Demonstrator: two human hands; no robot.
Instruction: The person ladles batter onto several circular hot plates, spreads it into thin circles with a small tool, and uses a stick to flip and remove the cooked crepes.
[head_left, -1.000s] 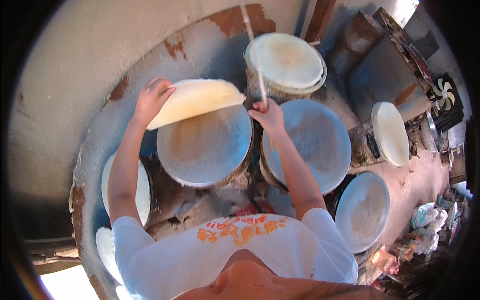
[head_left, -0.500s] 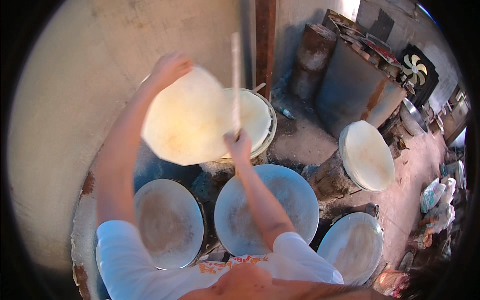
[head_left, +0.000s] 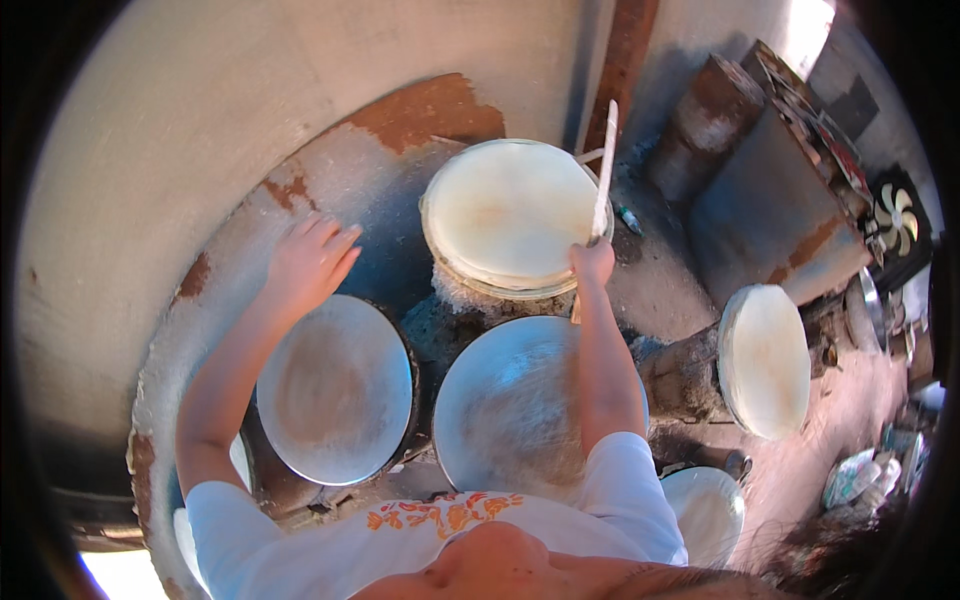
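Note:
My left hand [head_left: 312,262] hangs beyond the left round griddle [head_left: 335,390], its fingers stretched out and holding nothing. In my right hand [head_left: 593,262] is a long flat wooden stick [head_left: 606,160], gripped low and pointing up and away. The hand is at the right edge of a stack of large, thin, pale round flatbreads [head_left: 510,210]. That stack lies on a round rimmed tray beyond the griddles. Under my right forearm is the middle griddle [head_left: 505,410], its grey surface bare and brownish in parts.
Another pale flatbread stack [head_left: 765,360] stands to the right. A third griddle [head_left: 705,510] is at lower right, partly hidden by my sleeve. Farther back are a rusty drum [head_left: 705,115], a large metal sheet [head_left: 775,200] and a fan [head_left: 895,218]. A curved wall [head_left: 200,130] bounds the left.
The flatbread my left hand held up now lies on the far stack, and that hand has opened and drawn back. The view has turned left; the stick stays in my right hand.

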